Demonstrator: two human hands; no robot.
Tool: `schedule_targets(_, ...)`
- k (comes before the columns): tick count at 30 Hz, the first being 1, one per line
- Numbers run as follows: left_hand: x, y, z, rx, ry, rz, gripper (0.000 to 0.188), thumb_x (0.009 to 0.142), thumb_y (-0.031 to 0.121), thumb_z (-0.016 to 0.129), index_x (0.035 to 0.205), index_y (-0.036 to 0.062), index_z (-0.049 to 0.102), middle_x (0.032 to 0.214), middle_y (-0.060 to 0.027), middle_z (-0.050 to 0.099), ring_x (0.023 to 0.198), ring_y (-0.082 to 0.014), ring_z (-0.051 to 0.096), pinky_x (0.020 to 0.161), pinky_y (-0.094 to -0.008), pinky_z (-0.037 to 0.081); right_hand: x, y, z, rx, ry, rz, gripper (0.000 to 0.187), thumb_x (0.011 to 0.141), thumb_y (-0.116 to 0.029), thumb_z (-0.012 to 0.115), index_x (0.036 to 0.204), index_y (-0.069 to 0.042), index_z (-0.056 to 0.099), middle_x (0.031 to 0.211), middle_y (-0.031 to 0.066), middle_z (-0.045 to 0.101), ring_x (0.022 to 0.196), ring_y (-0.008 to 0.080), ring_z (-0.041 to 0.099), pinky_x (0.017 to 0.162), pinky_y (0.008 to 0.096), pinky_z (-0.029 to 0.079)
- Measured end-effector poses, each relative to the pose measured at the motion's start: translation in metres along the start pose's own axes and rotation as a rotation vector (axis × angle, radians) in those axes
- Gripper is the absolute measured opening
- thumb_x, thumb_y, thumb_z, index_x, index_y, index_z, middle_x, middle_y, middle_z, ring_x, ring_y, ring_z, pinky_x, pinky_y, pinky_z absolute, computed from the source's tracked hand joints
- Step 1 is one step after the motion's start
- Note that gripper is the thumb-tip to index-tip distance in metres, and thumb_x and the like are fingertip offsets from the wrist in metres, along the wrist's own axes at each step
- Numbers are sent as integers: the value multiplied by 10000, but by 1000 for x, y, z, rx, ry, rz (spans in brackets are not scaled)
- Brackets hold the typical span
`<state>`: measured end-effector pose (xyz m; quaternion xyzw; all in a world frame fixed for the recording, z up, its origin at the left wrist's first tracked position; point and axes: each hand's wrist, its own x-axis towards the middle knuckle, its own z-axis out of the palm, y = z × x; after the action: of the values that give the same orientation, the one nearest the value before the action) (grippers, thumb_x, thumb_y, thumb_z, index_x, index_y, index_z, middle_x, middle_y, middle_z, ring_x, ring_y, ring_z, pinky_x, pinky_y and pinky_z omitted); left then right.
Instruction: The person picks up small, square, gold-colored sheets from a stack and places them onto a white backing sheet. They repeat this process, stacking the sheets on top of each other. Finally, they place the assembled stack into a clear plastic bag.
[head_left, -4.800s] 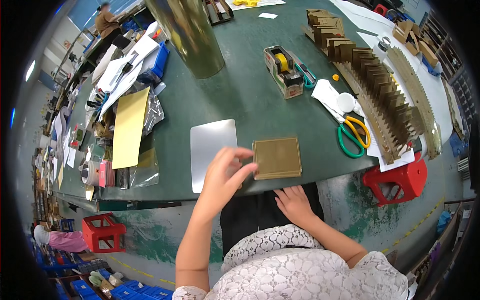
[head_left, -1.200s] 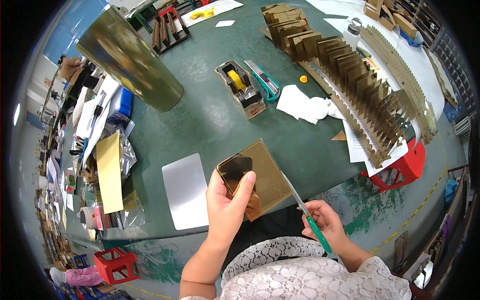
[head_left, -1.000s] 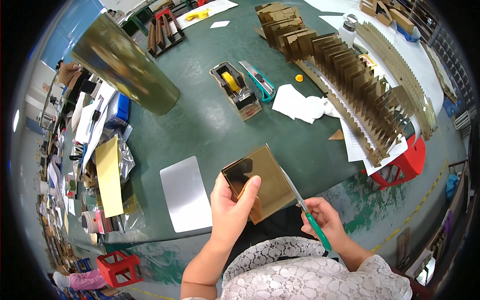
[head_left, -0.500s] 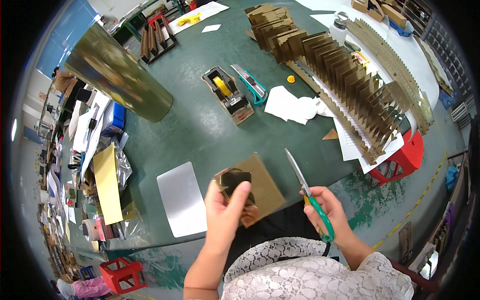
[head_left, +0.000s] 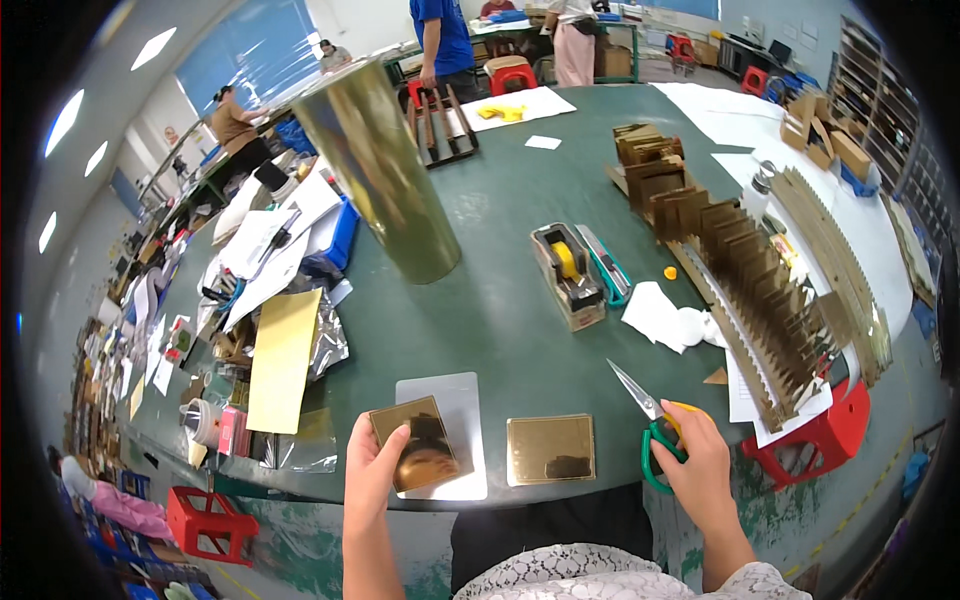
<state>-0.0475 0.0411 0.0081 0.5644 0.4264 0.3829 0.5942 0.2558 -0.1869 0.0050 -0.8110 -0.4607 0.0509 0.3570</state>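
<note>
While pinching the shiny gold sheet (head_left: 427, 424) between thumb and fingers of the left hand (head_left: 370, 468), keep the pressure light and near the rim, to spare the face smudges and bends. Find it at nine o'clock from the flat gold piece (head_left: 550, 440), overlapping the silver sheet (head_left: 467, 425) in view; impossible to tell touching from hovering there. Avoid dragging one face across the other.

With the right hand (head_left: 703, 475) curled around green and yellow handles, hold the scissors (head_left: 645, 400) as now: blades apparently together, tip toward eleven o'clock, well apart from the gold sheet. Keep that tip off both shiny faces and clear of the left hand. Leave the flat gold piece lying on the worktop (head_left: 490, 330), near the front edge, without nudging it.

Compared with half a second ago, note the gold sheet shifted toward nine o'clock, from beside the silver sheet to over it, and the scissors farther from its edge. Note, too, the flat gold piece now showing, not visible then. See more of the far room at twelve o'clock, with the view tipped up. Find the tape dispenser (head_left: 572, 287) on the worktop in both.
</note>
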Motion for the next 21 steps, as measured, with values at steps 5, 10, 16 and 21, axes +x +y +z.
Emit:
schedule_targets(5,4,-6,-22,204,-150,-126,260,962,57,690,1183,-16,575,1026,-9,655,931,-79,603,813,-254,488,3,2,12,45,93,5,486,802,0,755,1272,-37,639,1059,127,651,792,256,615,708,352,515)
schedule_targets(10,23,-28,-2,299,-152,26,336,937,55,719,1237,11,574,938,-17,652,854,-72,607,736,-251,502,3,33,1,-234,243,7,426,848,-23,732,1264,-42,640,1144,140,657,930,321,645,788,399,517)
schedule_targets(16,14,-35,-10,351,-52,53,433,952,10,683,1359,-6,533,946,-44,635,870,-98,634,739,-241,519,13,41,2,-403,263,-18,391,840,-77,758,1214,-41,652,1115,151,632,1058,352,582,914,438,472)
schedule_targets(21,13,-24,-1,641,-6,43,430,972,57,677,1374,-4,534,932,-50,615,798,-108,599,727,-261,517,2,24,15,-423,170,-213,390,840,-129,770,1217,-87,682,1271,117,587,1169,330,547,995,468,425)
